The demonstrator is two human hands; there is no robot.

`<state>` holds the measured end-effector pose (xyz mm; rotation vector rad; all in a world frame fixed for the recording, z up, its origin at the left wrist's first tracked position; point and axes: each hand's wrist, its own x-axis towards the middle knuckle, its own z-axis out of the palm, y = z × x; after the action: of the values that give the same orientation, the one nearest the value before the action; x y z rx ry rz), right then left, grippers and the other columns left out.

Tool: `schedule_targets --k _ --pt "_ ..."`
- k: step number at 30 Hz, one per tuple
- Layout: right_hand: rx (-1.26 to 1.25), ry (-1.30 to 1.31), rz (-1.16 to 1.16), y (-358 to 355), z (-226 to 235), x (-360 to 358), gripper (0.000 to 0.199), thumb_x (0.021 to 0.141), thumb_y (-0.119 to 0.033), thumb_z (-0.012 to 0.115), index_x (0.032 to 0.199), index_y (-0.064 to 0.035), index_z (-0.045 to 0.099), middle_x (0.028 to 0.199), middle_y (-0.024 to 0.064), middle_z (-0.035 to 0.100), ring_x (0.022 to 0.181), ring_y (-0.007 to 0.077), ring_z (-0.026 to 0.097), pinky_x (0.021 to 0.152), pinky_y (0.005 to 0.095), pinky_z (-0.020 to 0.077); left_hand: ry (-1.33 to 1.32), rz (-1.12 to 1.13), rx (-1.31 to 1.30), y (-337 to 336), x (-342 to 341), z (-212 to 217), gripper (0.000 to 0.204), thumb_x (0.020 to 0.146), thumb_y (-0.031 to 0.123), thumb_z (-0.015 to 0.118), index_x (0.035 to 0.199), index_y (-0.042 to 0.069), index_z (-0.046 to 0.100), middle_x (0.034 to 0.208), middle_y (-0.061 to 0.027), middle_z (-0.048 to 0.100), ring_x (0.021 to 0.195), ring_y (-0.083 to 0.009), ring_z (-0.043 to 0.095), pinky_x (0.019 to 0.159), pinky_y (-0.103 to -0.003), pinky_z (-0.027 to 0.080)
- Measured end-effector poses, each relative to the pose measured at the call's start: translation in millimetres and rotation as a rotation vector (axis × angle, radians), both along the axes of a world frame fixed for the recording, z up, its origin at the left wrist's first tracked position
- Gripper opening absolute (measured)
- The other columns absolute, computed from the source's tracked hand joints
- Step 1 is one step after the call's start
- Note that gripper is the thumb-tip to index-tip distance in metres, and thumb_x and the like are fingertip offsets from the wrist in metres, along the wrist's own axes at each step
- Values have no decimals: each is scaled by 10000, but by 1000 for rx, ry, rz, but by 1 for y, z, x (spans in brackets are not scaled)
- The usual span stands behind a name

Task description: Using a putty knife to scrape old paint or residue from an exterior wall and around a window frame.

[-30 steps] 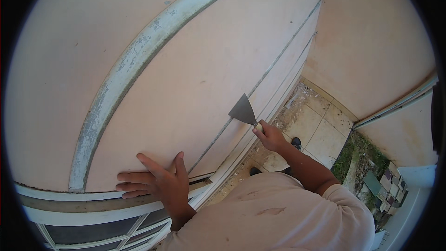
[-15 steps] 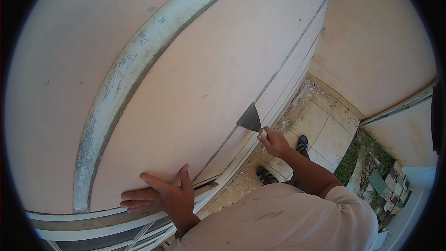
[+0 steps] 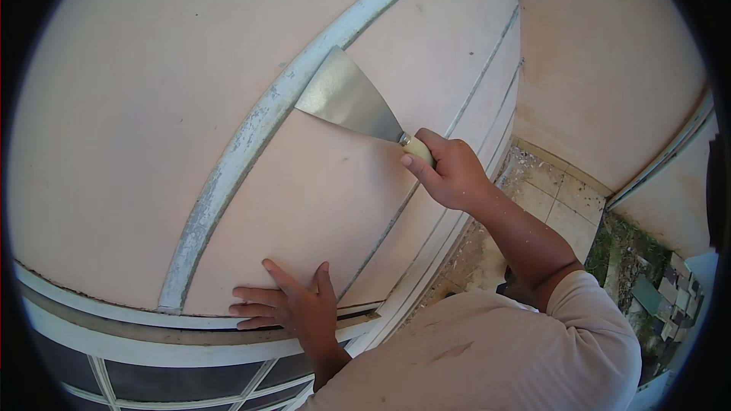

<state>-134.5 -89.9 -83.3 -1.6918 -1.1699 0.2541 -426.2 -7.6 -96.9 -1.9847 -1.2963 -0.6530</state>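
Observation:
My right hand [image 3: 451, 169] is closed round the pale handle of a putty knife [image 3: 350, 99]. Its wide metal blade points up and left, and the blade's edge meets the lower side of a raised white band [image 3: 263, 116] on the wall. Grey-blue patches show where paint is worn on that band. Low on the pinkish wall [image 3: 327, 205], my left hand [image 3: 293, 306] lies with its fingers spread, holding nothing. It rests just above a white ledge, near the lower end of a thin groove [image 3: 396, 217].
Below the wall runs a window frame [image 3: 183, 403] with white bars and dark panes. A tiled floor [image 3: 533, 198] with scattered paint flakes lies to the right, beside a second wall [image 3: 609, 68]. Farther right are grass and a pile of tiles [image 3: 670, 297].
My right hand has moved the putty knife up and left, from the thin groove to the white band. My left hand stays spread against the wall. The view has shifted.

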Motion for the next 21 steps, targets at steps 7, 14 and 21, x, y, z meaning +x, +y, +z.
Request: schedule_targets --k 7,14,21 --pt "-131 202 -119 -43 -96 9 367 953 -415 564 941 -48 575 634 143 588 602 325 614 568 415 456 -23 -2 -5 3 10 2 1120 720 610 725 1543 168 107 1503 -395 -191 1322 -660 -230 938 -820 -90" --pt "-274 247 -138 -60 -149 39 395 959 -444 538 972 -51 583 638 149 587 642 351 617 602 445 464 -51 -55 228 11 4 0 956 787 520 690 1533 180 196 1574 -302 -41 1436 -527 -87 1042 -746 -39" --pt "-95 269 21 -23 -139 120 360 969 -408 528 1034 -55 559 682 162 607 680 360 628 623 451 469 -268 -555 494 -3 76 22 501 997 365 469 1429 125 388 1595 -175 169 1482 -381 96 1176 -588 87"
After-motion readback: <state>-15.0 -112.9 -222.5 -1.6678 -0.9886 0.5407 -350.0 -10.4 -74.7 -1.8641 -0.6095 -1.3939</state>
